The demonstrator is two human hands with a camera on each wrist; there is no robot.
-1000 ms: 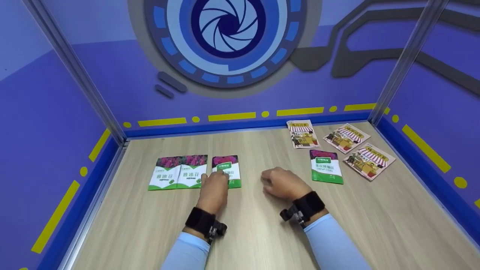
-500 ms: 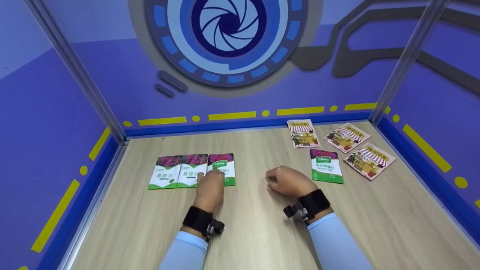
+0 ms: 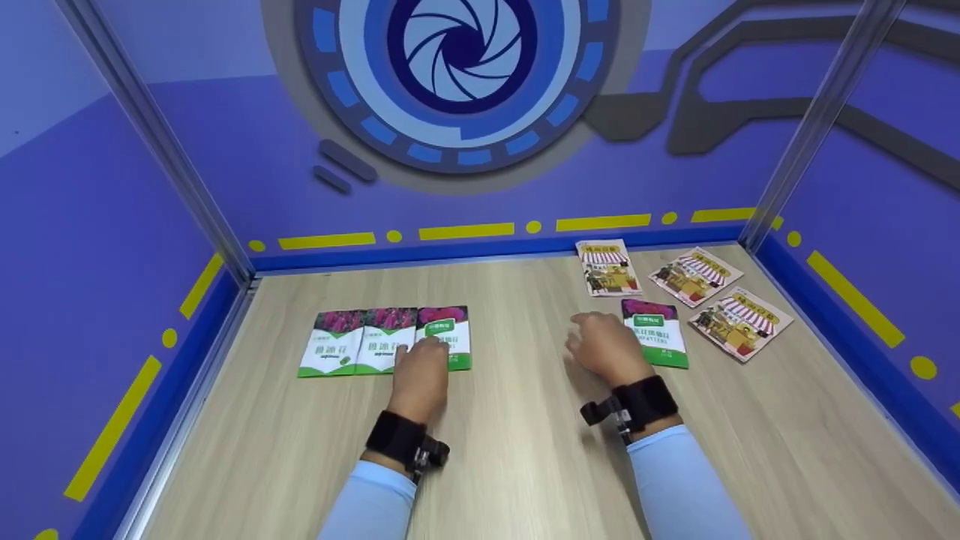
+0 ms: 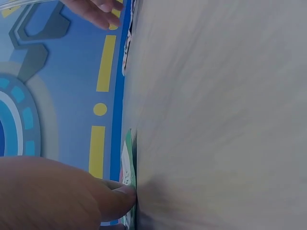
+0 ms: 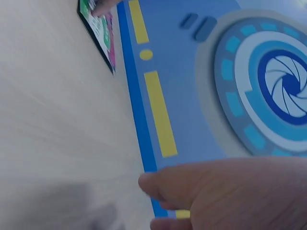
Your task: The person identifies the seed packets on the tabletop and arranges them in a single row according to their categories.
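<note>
Three green-and-white flower packets stand side by side at the left: the leftmost packet [image 3: 330, 346], the middle packet [image 3: 381, 341] and the third packet [image 3: 459, 349]. My left hand [image 3: 421, 379] rests its fingertips on the third one's lower part; in the left wrist view the thumb [image 4: 125, 191] touches its face. My right hand [image 3: 609, 349] hovers just left of a fourth flower packet [image 3: 661, 337], covering part of its left edge in the head view. Nothing is in the right hand, and its fingers are loosely bent in the right wrist view [image 5: 168, 187].
Three pink packets with striped awnings lie at the back right: one upright near the wall [image 3: 609, 271], one tilted [image 3: 696, 276] and one nearer [image 3: 741, 322]. Blue-purple panels with metal corner posts enclose the wooden table [image 3: 510, 450] at the back and sides.
The left hand has slid the third packet leftwards against the middle one, closing the gap, and stays on it. The right hand has moved right, towards the fourth flower packet.
</note>
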